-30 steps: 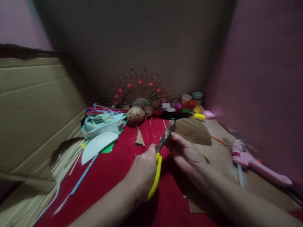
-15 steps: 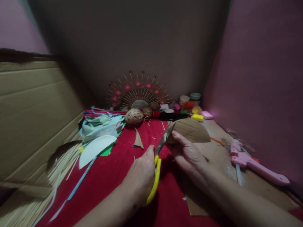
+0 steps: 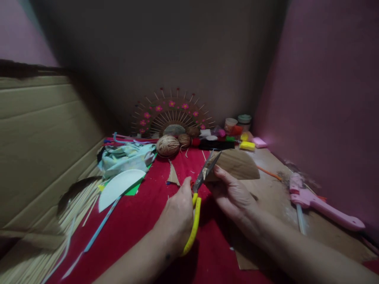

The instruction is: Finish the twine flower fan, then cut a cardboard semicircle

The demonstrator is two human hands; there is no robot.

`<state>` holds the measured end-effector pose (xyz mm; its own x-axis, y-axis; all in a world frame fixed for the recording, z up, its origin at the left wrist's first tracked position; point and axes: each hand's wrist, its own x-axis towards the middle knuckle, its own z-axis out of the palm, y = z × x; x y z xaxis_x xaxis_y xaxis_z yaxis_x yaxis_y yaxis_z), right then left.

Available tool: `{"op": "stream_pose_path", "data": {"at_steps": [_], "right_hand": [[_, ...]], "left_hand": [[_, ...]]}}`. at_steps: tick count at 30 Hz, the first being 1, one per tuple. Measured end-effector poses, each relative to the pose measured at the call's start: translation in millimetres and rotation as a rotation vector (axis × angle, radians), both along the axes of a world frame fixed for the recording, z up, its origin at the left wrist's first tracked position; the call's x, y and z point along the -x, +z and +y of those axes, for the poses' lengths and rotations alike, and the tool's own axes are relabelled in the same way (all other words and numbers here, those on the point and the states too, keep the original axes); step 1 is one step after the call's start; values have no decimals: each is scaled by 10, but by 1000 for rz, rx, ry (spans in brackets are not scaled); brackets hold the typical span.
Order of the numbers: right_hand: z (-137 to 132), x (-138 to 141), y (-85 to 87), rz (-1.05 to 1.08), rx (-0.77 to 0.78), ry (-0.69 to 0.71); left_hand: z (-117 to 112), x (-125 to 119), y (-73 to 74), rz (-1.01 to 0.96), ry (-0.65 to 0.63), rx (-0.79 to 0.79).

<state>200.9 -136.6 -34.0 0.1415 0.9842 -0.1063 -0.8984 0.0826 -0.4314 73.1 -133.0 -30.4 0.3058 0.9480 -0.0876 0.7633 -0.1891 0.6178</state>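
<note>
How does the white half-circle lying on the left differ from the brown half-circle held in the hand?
The white half-circle lies flat at the left edge of the red cloth, untouched; the brown half-circle is held up in the right hand. Scissors in the left hand meet the brown one's corner; nothing cuts the white one. Both are flat half-circle cut-outs.

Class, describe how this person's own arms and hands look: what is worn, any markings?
No gloves, rings or watch show on the left hand or the right hand. Both forearms are bare, with no sleeve in view. The left forearm carries a small dark mark near the wrist.
</note>
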Motion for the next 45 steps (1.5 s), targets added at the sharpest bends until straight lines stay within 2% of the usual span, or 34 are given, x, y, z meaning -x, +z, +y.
{"op": "stream_pose_path", "data": {"at_steps": [3, 8, 14, 22, 27, 30, 33, 39, 45], "right_hand": [[3, 7, 0, 1, -12, -17], [-2, 2, 1, -38, -11, -12], [21, -27, -10, -38, 23, -35], [23, -49, 1, -32, 64, -23], [25, -91, 27, 58, 90, -5], [37, -102, 35, 34, 117, -29], [40, -74, 24, -2, 63, -88], [38, -23, -39, -5, 29, -76], [29, -26, -34, 16, 13, -82]], "left_hand": [[4, -20, -11, -5, 52, 81], [-21, 3, 30, 89, -51, -56], [-15, 24, 90, 183, -108, -10], [33, 44, 63, 314, -162, -66], [41, 64, 59, 308, -178, -69], [28, 83, 61, 316, -192, -102], [35, 116, 20, 279, -174, -142], [90, 129, -109, 122, -107, -123], [56, 62, 26, 208, -58, -62]]}}
